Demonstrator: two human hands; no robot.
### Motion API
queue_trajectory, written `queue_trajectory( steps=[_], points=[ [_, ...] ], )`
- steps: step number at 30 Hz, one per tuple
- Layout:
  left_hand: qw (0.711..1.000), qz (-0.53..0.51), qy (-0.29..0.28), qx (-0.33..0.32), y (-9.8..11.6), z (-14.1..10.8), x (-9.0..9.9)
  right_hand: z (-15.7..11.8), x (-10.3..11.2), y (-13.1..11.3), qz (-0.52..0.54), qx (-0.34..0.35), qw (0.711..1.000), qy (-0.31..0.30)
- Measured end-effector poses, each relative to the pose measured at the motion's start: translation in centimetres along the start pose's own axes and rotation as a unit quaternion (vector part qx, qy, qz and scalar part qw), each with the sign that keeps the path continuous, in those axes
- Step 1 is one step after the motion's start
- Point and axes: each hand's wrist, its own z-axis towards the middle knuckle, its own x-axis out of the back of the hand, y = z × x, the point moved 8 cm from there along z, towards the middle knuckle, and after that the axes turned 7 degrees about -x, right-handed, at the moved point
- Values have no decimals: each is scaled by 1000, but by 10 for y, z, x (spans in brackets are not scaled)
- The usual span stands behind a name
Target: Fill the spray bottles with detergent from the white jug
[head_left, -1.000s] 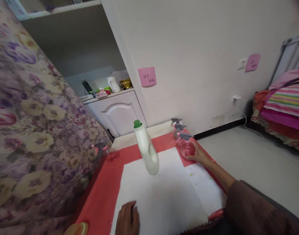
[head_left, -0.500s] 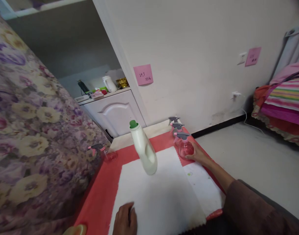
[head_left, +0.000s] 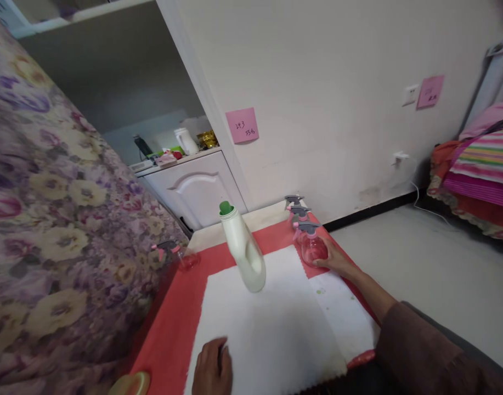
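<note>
Pink-grey sprayer (head_left: 310,244), purple floral curtain (head_left: 62,230)

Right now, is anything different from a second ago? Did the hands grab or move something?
No, nothing visibly moved, and nothing was grabbed or let go; only the view shifted slightly. The right hand still holds the spray bottle, the left hand still rests on the white cloth, and the big bottle still stands there too.

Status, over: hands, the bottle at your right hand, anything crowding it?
Right hand around spray bottle, upright. Left hand on white sheet. Two more sprayers close behind held bottle.
</note>
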Motion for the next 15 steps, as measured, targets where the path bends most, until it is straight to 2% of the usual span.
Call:
queue_trajectory(
  steps=[15],
  points=[
    [1000, 4, 3, 0, 5, 1, 2, -6, 9, 3, -52, 6, 998, 29]
  ],
)
